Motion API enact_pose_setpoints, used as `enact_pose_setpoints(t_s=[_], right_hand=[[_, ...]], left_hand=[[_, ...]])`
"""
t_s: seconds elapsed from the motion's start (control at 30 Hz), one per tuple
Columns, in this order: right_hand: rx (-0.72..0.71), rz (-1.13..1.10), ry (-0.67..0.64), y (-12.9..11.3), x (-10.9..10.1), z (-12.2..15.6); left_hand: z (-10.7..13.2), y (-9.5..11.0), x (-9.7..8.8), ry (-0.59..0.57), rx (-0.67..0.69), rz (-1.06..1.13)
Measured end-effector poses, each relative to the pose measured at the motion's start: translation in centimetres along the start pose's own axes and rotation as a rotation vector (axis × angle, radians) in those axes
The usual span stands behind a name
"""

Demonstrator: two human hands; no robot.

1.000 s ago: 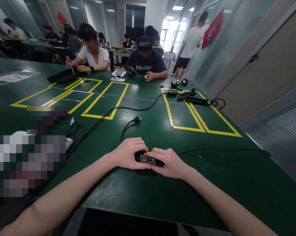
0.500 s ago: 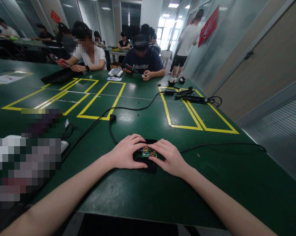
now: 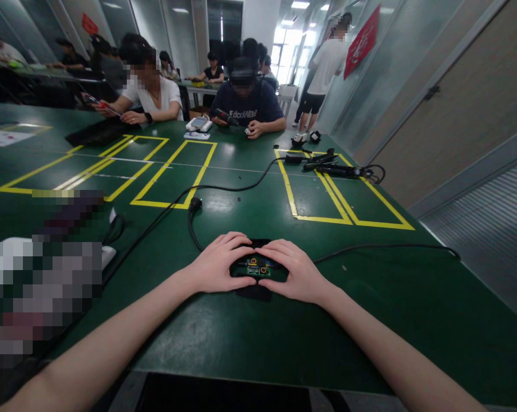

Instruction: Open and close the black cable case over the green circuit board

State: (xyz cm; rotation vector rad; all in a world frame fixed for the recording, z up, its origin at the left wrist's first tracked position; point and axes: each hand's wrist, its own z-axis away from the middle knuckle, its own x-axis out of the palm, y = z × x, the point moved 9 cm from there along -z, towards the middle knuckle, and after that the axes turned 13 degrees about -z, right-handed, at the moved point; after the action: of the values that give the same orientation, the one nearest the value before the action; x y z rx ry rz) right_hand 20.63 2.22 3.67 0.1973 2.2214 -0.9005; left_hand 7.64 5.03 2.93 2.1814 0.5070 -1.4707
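A small green circuit board (image 3: 258,271) with two round copper-wound coils sits in a dark, open casing (image 3: 253,293) on the table. My left hand (image 3: 217,264) curves around the left side, its thumb along the near edge and its fingers on the far edge. From the other side, my right hand (image 3: 299,269) grips in the same way, thumb near and fingers far. The fingertips of both hands almost meet. Most of the casing's outline is hidden under my fingers.
A black cable with a plug (image 3: 195,203) lies left of the casing, and another cable (image 3: 391,246) runs right. Yellow tape rectangles (image 3: 172,171) mark the green table (image 3: 198,337). Blurred items stand at left. Two people sit opposite; black tools (image 3: 335,169) lie at far right.
My right thumb has shifted from the board's near edge down to the casing's near side, and more of the board shows. The view has moved slightly.
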Motion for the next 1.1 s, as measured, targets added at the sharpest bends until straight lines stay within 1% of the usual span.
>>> enact_pose_setpoints(t_s=[0.17,0.23,0.4,0.5,0.6,0.7,0.87,0.97,1.1], right_hand=[[0.026,-0.036,-0.001,0.2,0.1,-0.1],[0.033,-0.04,-0.006,0.2,0.2,-0.1],[0.031,-0.045,-0.009,0.2,0.3,0.0],[0.035,-0.034,-0.008,0.3,0.5,0.0],[0.038,-0.029,0.003,0.5,0.5,0.0],[0.036,-0.004,0.045,0.5,0.1,-0.1],[0.083,0.059,0.114,1.1,-1.4,-0.1],[0.12,0.06,0.074,1.5,-2.1,0.0],[0.12,0.088,-0.081,2.0,-2.5,0.3]], left_hand=[[-0.1,-0.3,-1.2,0.103,-0.002,-0.004],[0.0,-0.6,-1.2,0.094,-0.016,0.004],[0.4,-1.4,-0.5,0.028,-0.045,0.035],[0.3,-1.4,-0.4,0.036,-0.033,0.032],[0.1,-1.2,-0.8,0.083,-0.005,0.031],[0.0,-1.2,-1.3,0.139,0.028,0.014],[0.0,-1.7,-1.4,0.138,0.028,-0.01],[0.1,-2.0,-1.3,0.123,0.016,-0.004],[0.1,-2.0,-1.2,0.086,0.018,0.014]])
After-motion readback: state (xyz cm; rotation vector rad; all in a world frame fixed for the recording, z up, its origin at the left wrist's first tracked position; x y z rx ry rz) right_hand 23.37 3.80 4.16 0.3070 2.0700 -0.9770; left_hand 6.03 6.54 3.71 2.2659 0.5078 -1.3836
